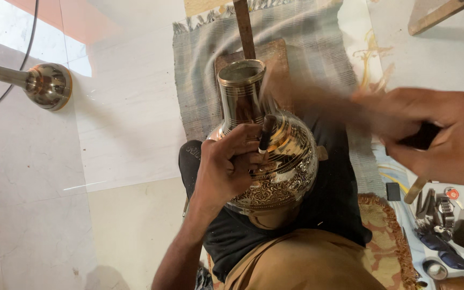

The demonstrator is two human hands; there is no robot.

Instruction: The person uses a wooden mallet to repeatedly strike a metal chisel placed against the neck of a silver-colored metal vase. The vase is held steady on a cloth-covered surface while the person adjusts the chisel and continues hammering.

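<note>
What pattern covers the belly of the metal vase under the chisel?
Dense engraved scrollwork in bands on the shiny brass-coloured vase, clearest in the head view.

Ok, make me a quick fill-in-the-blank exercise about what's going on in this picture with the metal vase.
1. The left hand holds a thin punch against the engraved metal ____.
2. The vase rests on the person's ____.
3. The right hand is ____ by motion.
4. A second metal vessel lies on the ____ floor.

Missing words: vase; lap; blurred; tiled
</note>
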